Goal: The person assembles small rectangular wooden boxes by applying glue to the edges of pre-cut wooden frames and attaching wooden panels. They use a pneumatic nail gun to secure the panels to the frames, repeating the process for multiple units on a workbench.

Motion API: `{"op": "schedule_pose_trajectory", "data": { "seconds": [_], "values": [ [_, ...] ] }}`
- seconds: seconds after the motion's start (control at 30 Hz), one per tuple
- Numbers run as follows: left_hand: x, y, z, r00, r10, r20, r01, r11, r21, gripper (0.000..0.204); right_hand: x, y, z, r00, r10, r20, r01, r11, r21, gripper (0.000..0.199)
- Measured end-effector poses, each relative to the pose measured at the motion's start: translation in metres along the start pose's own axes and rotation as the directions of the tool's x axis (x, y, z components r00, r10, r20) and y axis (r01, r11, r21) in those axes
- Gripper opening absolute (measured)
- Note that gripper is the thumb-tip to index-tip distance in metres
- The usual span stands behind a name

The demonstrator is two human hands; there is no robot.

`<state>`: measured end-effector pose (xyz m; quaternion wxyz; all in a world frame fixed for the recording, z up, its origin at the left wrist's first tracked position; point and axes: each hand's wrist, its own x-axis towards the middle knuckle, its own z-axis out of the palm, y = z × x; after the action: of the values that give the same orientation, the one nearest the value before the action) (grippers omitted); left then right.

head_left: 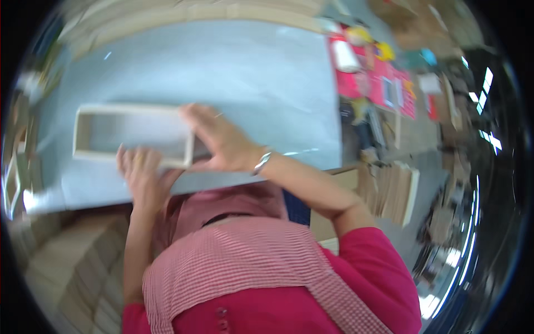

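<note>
A pale rectangular wooden frame (128, 108) lies on the left part of the worktop (267, 72), its long sides running roughly along the near edge and set just in from it. The right grip (219, 142) is closed around the frame's right short end, fingers at the far right corner and thumb by the near right corner, so nearly all the frame extends leftward from it. The left grip (143, 172) meets the near long side right of its middle, fingertips over that strip; blur hides whether it pinches the wood or only rests there. The frame's left end reaches well beyond both grips, toward the worktop's left edge. Pale wooden strips (189, 12) line the worktop's far edge.
</note>
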<state>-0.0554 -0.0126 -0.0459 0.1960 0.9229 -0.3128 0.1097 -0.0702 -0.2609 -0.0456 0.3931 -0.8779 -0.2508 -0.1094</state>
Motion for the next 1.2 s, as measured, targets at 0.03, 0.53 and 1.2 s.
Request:
{"op": "schedule_pose_trajectory", "data": {
  "seconds": [0.03, 0.53, 1.2],
  "values": [
    [0.003, 0.004, -0.007, 1.000, 0.015, 0.013, -0.015, 1.000, 0.027, 0.060, -0.002, 0.000, -0.007, 1.000, -0.001, 0.028, 0.000, 1.000, 0.028, 0.111],
    [-0.002, -0.056, 0.001, 0.486, -0.840, 0.240, 0.710, 0.220, -0.669, 0.047, -0.458, 0.163, -0.388, 0.403, 0.780, -0.479, -0.893, 0.220, -0.393, 0.043],
    [0.063, 0.005, -0.056, 0.602, -0.748, -0.281, -0.073, 0.299, -0.951, 0.035, -0.304, 0.058, -0.307, 0.507, 0.618, -0.601, -0.518, 0.776, 0.360, 0.051]
  ]
}}
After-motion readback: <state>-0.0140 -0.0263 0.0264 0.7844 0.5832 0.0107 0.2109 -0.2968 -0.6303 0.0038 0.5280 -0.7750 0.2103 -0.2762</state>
